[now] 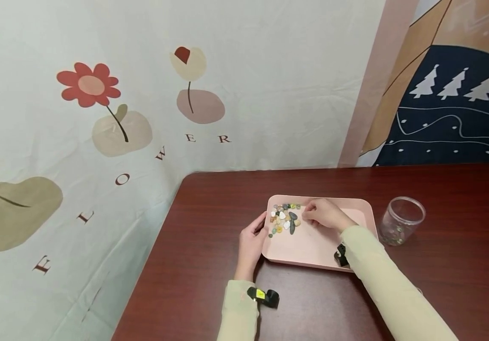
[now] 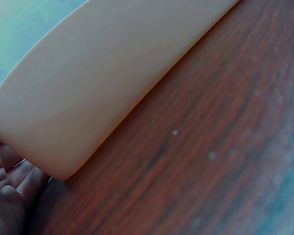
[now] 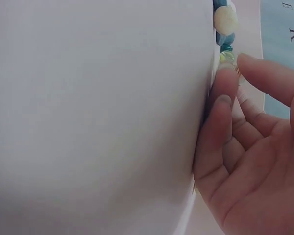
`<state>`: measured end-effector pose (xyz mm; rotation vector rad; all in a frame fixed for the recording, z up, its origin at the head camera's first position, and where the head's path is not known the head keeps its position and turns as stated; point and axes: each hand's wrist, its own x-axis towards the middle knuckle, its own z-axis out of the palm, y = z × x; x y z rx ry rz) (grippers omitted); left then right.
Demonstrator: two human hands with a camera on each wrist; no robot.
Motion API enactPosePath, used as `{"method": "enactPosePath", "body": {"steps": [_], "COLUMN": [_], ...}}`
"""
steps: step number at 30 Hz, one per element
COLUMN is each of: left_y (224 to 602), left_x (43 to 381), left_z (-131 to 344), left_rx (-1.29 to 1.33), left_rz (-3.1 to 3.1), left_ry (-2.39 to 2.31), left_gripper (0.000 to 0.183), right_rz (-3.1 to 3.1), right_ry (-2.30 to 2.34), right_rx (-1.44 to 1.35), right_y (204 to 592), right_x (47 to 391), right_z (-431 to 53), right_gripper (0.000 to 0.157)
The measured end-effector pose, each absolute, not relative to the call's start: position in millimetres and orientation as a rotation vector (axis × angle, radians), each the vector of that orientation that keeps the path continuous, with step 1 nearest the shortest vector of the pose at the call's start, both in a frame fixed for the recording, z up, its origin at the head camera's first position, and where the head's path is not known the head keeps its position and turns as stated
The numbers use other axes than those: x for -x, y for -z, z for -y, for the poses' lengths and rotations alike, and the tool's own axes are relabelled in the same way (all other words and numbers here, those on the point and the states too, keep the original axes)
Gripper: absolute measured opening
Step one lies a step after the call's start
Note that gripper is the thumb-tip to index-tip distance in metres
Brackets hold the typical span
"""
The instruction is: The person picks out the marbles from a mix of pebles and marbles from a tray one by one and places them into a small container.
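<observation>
Your left hand lies loose against the tray and your right hand bends, its hold impossible to tell, beside the pebbles inside the tray's left end: likely light, hard, slick, best pinched side-on.

Head cam: I've got a creased off-white flower-print wall covering from 8 to 1 o'clock, its red flower at 10, dusty-pink strip at 2, white-tree-print navy panel between 2 and 3. Glossy reddish-brown wood-grain table 3 to 7, soft glare near 5.
</observation>
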<state>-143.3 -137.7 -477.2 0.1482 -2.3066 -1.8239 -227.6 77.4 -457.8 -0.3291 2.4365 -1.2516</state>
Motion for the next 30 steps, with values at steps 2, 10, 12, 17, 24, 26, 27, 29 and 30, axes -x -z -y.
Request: {"method": "enactPosePath", "body": {"steps": [2,10,12,17,24,26,27,29,30], "left_y": [477.4,488.3,489.0,489.3,488.8,488.3,488.0,487.6,487.4], "left_x": [144.0,146.7,146.5,146.6,145.7,145.5,145.3,144.7,144.2], "left_z": [137.6,139.1,139.2,139.6,140.2,140.1,140.0,139.6,139.3], "left_rx": [-0.157,-0.158,-0.159,-0.144,-0.163,-0.165,-0.161,-0.156,-0.155], "left_rz": [2.312,2.308,2.308,2.304,2.315,2.311,2.307,2.301,2.301], "left_ry": [1.818,1.808,1.808,1.792,1.791,1.798,1.802,1.81,1.81], "left_gripper": [0.036,0.036,0.037,0.037,0.037,0.037,0.037,0.037,0.037], "right_rz": [-2.402,-2.344,-2.356,-2.396,-2.427,-2.424,-2.422,-2.42,-2.421], "right_ry": [1.285,1.305,1.287,1.272,1.279,1.29,1.297,1.304,1.301], "right_rx": [0.323,0.383,0.386,0.369,0.371,0.367,0.363,0.359,0.358], "right_y": [456.9,450.5,448.2,440.0,428.3,425.7,424.5,423.2,422.8], "right_x": [226.9,224.3,223.4,220.3,213.2,211.2,210.1,208.1,207.0], "right_z": [-78.7,-87.8,-89.9,-93.4,-95.7,-96.3,-96.9,-98.3,-99.3], "right_gripper": [0.012,0.013,0.016,0.019,0.018,0.018,0.018,0.019,0.02]}}
